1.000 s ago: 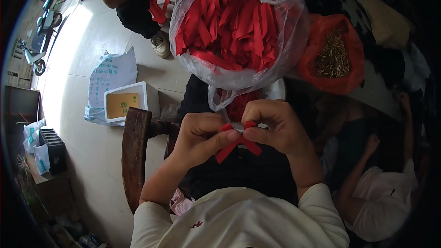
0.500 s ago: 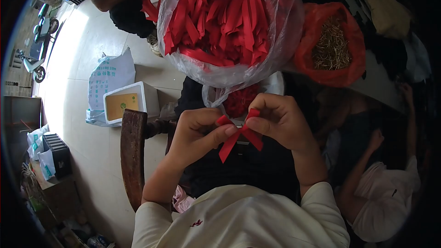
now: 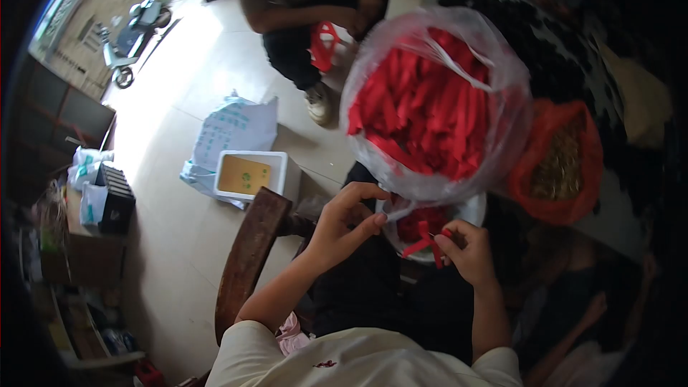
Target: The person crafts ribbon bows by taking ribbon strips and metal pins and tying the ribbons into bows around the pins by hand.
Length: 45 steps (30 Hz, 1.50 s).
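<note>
My right hand (image 3: 467, 249) pinches a red ribbon bow (image 3: 424, 242) between thumb and fingers, its loops and tails spreading to the left. My left hand (image 3: 347, 222) is apart from the bow, thumb and forefinger separated with nothing visible between them. Beyond both hands is a white tub (image 3: 469, 213) with red ribbon pieces inside, partly hidden by the bow and the bag. Above it stands a large clear plastic bag (image 3: 512, 79) filled with cut red ribbon strips (image 3: 423, 107).
To the right, an orange-red bag (image 3: 527, 197) holds thin gold-coloured ties (image 3: 559, 168). A wooden chair (image 3: 251, 265) is at my left, with a white foam box (image 3: 290, 179) on the floor beyond. Another person (image 3: 294, 14) sits across; dark pieces (image 3: 494, 29) cover a table.
Both hands held the bow in front of my lap; now the left has let go and the right holds it farther right, near the tub. My view has swung left, showing more of the person opposite.
</note>
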{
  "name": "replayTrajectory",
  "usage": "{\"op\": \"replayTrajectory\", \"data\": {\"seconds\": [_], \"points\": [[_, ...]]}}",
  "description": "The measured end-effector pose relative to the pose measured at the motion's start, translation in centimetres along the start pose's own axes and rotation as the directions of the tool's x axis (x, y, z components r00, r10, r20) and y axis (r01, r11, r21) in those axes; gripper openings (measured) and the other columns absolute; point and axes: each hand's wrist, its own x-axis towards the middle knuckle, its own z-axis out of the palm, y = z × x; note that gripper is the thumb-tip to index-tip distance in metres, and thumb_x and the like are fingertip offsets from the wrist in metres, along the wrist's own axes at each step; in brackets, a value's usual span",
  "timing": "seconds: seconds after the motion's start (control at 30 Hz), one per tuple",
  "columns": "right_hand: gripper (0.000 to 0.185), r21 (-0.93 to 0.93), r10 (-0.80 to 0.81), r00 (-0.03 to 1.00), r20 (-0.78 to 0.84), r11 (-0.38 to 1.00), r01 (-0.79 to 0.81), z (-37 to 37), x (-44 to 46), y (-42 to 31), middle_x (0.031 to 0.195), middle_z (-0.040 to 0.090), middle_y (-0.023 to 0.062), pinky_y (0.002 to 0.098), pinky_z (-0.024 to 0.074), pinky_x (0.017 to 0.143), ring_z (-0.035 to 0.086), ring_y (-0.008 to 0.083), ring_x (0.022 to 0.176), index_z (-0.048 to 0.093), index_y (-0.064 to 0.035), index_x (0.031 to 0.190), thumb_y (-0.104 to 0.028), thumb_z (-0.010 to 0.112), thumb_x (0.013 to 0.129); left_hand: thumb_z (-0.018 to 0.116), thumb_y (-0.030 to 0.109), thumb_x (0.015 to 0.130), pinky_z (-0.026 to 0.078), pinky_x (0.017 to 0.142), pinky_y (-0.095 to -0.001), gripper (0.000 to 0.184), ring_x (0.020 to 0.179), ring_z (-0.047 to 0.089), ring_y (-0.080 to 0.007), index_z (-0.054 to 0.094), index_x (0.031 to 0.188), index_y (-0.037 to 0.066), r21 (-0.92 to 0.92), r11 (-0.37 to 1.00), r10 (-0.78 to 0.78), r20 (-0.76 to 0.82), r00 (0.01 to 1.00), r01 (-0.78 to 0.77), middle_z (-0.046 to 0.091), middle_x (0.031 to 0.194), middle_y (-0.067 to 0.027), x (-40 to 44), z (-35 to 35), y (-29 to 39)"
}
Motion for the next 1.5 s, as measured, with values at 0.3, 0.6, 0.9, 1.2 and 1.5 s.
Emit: {"op": "replayTrajectory", "data": {"seconds": [0.3,0.6,0.9,1.2,1.5], "points": [[0.031,-0.831,-0.125,0.992,0.020,0.549,0.086,-3.3,3.6,15.8,0.097,0.060,0.0164,0.0418,0.0432,0.082,0.055,0.0318,0.094,0.060,-0.0010,0.100,-0.017,0.066,0.074,0.057,0.018,0.087,0.043,0.055,-0.0249,0.054,0.066,0.061,-0.0128,0.032,0.135,0.012,0.619,0.761,0.446,-0.715,0.538,0.193,0.058,0.107,-0.0085,-1.6,-27.3,12.4],[0.011,-0.908,-0.302,0.948,0.102,0.361,0.213,-7.2,3.4,19.5,0.090,0.059,0.0149,0.0426,0.0403,0.084,0.053,0.0305,0.092,0.062,-0.0010,0.078,-0.009,0.060,0.070,0.055,0.004,0.075,0.054,0.057,-0.0266,0.083,0.067,0.064,-0.0248,0.006,0.142,0.011,0.663,0.731,0.678,-0.677,-0.285,0.163,0.046,0.118,-0.0247,-15.8,-44.0,31.6],[0.013,-0.931,-0.303,0.947,0.107,0.303,0.202,-6.7,3.0,19.9,0.080,0.062,0.0135,0.0414,0.0399,0.086,0.054,0.0293,0.092,0.063,-0.0029,0.067,-0.011,0.055,0.073,0.055,0.004,0.076,0.054,0.055,-0.0252,0.082,0.068,0.065,-0.0246,0.005,0.142,0.010,0.646,0.747,0.655,-0.675,-0.338,0.157,0.046,0.119,-0.0249,-14.8,-41.0,33.2],[0.014,-0.929,-0.274,0.956,0.110,0.313,0.196,-6.6,2.5,19.6,0.081,0.063,0.0154,0.0422,0.0381,0.092,0.054,0.0329,0.099,0.065,-0.0025,0.072,-0.011,0.055,0.076,0.053,0.003,0.079,0.054,0.054,-0.0241,0.079,0.067,0.065,-0.0238,0.006,0.142,0.011,0.621,0.777,0.626,-0.740,-0.247,0.108,0.044,0.120,-0.0242,-13.3,-41.1,31.7],[0.012,-0.940,-0.291,0.950,0.116,0.276,0.199,-6.5,2.5,19.4,0.081,0.062,0.0126,0.0409,0.0394,0.089,0.054,0.0302,0.096,0.066,-0.0036,0.075,-0.009,0.054,0.074,0.052,0.004,0.079,0.055,0.060,-0.0265,0.073,0.067,0.063,-0.0229,0.012,0.141,0.012,0.641,0.697,0.686,-0.726,-0.040,0.322,0.049,0.114,-0.0224,-10.7,-41.2,27.8]]}}
